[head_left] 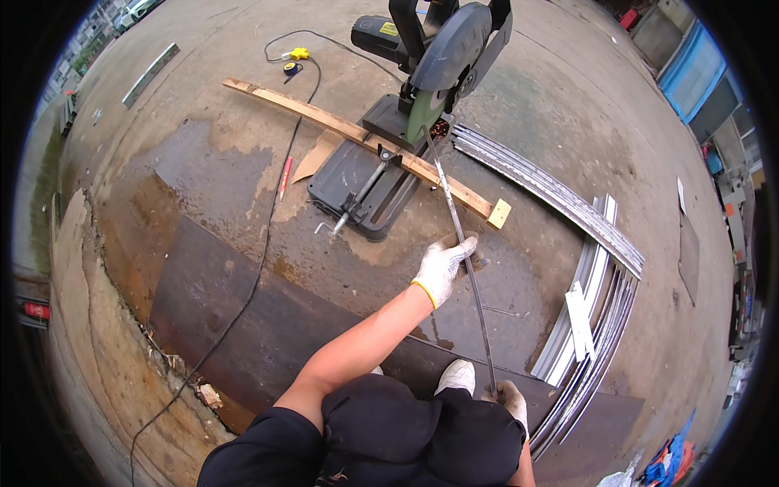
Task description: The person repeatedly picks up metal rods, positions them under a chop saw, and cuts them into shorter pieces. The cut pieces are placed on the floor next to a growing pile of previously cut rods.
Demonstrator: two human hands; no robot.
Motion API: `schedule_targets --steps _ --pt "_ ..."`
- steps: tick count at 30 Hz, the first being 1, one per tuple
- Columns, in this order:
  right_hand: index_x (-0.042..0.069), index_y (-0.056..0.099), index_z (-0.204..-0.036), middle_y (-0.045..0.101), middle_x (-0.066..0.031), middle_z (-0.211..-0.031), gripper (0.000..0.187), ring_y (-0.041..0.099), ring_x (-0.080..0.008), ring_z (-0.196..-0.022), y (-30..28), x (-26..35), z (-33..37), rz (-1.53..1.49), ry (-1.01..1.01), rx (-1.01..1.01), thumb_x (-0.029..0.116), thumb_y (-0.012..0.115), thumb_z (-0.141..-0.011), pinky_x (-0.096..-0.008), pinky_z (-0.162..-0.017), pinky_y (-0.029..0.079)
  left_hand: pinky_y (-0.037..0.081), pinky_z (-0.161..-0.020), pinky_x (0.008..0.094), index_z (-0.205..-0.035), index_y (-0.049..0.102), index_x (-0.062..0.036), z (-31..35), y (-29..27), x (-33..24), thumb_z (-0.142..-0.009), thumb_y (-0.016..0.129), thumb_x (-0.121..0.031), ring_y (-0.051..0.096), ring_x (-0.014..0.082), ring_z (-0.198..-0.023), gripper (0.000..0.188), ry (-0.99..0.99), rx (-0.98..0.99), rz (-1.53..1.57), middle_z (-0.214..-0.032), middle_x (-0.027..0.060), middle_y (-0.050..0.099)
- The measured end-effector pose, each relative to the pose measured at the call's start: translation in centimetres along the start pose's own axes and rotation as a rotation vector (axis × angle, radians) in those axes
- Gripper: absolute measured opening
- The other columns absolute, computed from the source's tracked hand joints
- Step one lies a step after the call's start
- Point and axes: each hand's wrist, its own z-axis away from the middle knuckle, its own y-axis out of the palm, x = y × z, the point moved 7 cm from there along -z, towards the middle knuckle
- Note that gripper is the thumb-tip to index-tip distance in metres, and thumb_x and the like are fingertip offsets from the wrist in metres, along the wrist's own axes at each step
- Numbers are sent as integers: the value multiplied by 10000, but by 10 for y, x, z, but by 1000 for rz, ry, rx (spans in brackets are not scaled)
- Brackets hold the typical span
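Note:
A long thin metal bar (480, 312) slants from beside the green disc of a chop saw (445, 61) down to my body. My left hand (440, 269), in a white work glove with a yellow cuff, is closed round its middle. At its lower end, my right hand (511, 399), also gloved, grips the bar close to my right leg. Across the saw's black base (341, 183) lies a wooden strip (324, 120), with the saw's clamp (361, 193) against it. The bar passes over the wood near its right end. My right fingertips are partly hidden.
Several silver metal profiles (544, 174) lie to the right, with a short white piece (578, 325) on them. A dark sheet (219, 296) covers the ground before me. A black cable (264, 243) runs along the left. A red marker (286, 177) and a tape measure (291, 70) lie farther off.

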Motion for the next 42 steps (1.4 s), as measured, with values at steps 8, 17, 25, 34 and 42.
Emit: schedule_targets --steps 8,17,25,34,42 --pt "-9 691 -1016 661 -2 -784 185 601 -71 -743 4 22 11 -30 27 -21 87 755 -871 -247 -701 508 580 -940 544 -1287 526 44 4 -5 -9 -976 576 -9 678 407 -1033 319 -18 35 112 -1081 205 648" --pt "12 673 -1016 656 -11 -825 224 595 -83 -728 -18 5 11 76 -52 -247 8 732 -800 -254 -684 499 639 -732 424 -1131 607 40 8 -3 -22 -916 688 -41 728 279 -819 244 87 4 -167 -950 158 706" --pt "-41 646 -1126 674 -52 -872 190 615 -100 -763 5 35 16 -268 48 -35 37 631 -954 -263 -708 506 564 -618 295 -1005 660 25 5 0 -33 -818 840 -141 676 154 -685 308 186 -97 -542 -832 96 701" --pt "-6 635 -996 609 -35 -756 122 545 -87 -653 -10 28 7 -39 -59 -196 27 699 -897 -262 -614 471 589 -685 334 -1008 666 -20 10 14 -24 -863 796 -151 674 170 -697 235 121 -17 -180 -819 67 679" --pt "18 641 -998 581 -25 -752 205 504 -86 -690 -16 38 4 68 -98 -335 29 746 -823 -255 -623 439 618 -723 394 -1016 656 -46 -5 12 -11 -918 759 -210 672 191 -758 217 -32 -42 -78 -827 55 654"
